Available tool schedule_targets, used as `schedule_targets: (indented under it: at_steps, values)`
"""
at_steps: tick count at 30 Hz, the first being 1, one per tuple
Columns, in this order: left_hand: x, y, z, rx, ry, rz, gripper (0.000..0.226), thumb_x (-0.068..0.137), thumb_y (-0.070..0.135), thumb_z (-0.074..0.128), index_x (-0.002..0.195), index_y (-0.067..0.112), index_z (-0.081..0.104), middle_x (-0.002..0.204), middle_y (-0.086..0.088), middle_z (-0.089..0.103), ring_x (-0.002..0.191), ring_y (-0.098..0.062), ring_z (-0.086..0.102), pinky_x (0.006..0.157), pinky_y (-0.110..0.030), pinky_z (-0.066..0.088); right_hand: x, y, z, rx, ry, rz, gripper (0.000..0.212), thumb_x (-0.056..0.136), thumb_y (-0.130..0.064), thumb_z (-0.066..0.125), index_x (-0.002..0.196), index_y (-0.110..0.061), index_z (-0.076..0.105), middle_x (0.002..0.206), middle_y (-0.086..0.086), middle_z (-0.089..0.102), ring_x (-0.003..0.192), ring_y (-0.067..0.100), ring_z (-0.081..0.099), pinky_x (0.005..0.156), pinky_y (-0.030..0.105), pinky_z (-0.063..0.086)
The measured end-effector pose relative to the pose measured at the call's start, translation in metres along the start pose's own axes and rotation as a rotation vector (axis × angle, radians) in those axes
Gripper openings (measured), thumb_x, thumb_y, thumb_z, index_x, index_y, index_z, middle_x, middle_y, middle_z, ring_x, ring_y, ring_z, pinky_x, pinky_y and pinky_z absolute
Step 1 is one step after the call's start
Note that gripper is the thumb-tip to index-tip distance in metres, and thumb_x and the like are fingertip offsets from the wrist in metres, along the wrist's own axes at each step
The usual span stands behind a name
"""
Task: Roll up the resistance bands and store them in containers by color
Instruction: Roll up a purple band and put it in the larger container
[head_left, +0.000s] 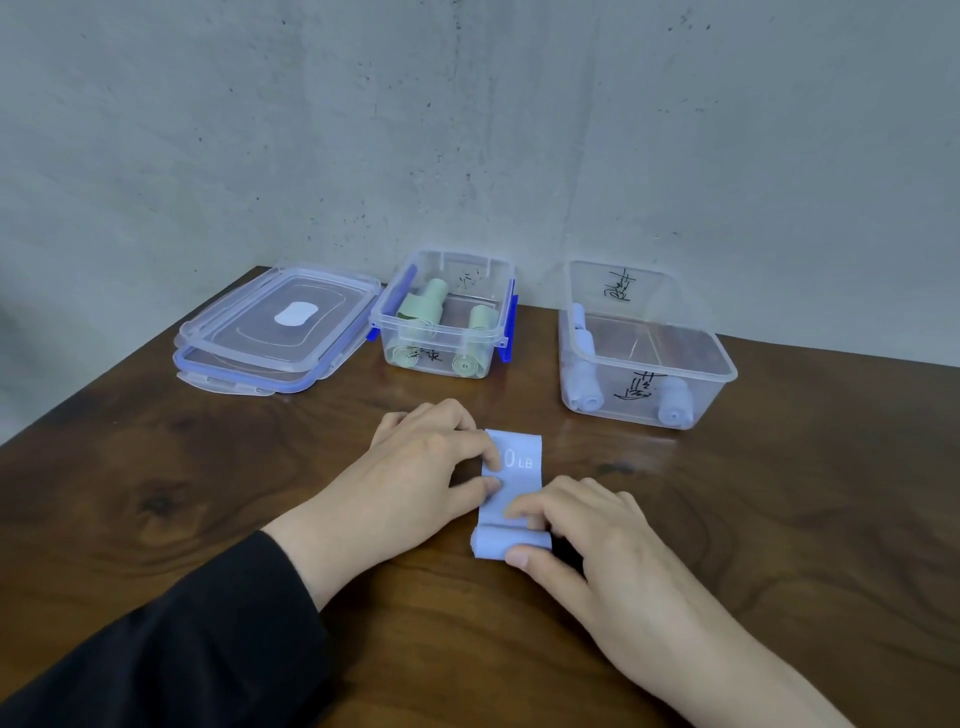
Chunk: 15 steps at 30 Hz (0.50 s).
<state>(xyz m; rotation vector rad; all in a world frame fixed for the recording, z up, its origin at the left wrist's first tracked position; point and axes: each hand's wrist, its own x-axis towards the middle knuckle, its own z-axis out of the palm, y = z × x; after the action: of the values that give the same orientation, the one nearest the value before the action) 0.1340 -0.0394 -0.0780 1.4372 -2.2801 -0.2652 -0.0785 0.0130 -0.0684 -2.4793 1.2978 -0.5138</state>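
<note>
Dark wooden table (208, 467). Two open clear plastic containers, sorted by colour: blue rolls at 1 o'clock (722, 364), green at 12 (441, 325). Left hand (431, 467), fingers flat, pins pale blue flat resistance band (511, 493). Right hand (582, 535) pinches rolled end, keeping coil tight.

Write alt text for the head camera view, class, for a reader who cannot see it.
Two hands roll a pale blue band on a wooden table: the right hand grips the rolled end, the left hand pins the flat part. Behind stand a container of green rolls, a container of blue rolls and stacked lids.
</note>
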Motion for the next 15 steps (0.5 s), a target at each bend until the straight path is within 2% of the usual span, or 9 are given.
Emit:
schedule_targets:
  at_steps: [3,7,12,15]
  values:
    - [0.0003,-0.0005,0.0002,-0.016,0.006,-0.002,0.018,0.09,0.048,0.062,0.106,0.04,0.065,0.105,0.019,0.046,0.105,0.002,0.043,0.102,-0.024,0.021,0.0003,0.0001,0.0013,0.002,0.034,0.005,0.029,0.091,-0.059,0.036,0.103,-0.044,0.057,0.1,-0.029,0.047,0.099,-0.002,0.043,0.088,0.025,0.035]
    - [0.0003,0.0001,-0.0012,-0.01,-0.003,-0.01,0.017,0.09,0.047,0.062,0.106,0.04,0.065,0.106,0.018,0.047,0.104,0.002,0.042,0.099,-0.024,0.021,0.002,0.0001,0.0022,-0.004,0.045,0.021,0.019,0.091,-0.05,0.057,0.108,-0.042,0.059,0.105,-0.024,0.048,0.101,0.001,0.043,0.093,0.027,0.037]
    - [0.0002,0.0013,-0.0021,-0.017,-0.017,-0.006,0.016,0.091,0.048,0.061,0.105,0.04,0.066,0.107,0.018,0.047,0.104,0.002,0.042,0.1,-0.024,0.021,-0.0002,0.0005,0.0023,-0.011,0.001,0.009,0.019,0.096,-0.049,0.051,0.111,-0.042,0.061,0.101,-0.024,0.047,0.1,0.002,0.041,0.092,0.027,0.034]
    - [-0.0002,0.0009,-0.0018,-0.015,-0.021,-0.012,0.016,0.091,0.048,0.062,0.104,0.041,0.066,0.106,0.018,0.047,0.104,0.002,0.042,0.098,-0.024,0.021,0.0003,0.0015,0.0026,0.002,0.027,0.02,0.022,0.095,-0.047,0.056,0.116,-0.042,0.061,0.1,-0.025,0.047,0.101,0.001,0.042,0.092,0.026,0.034]
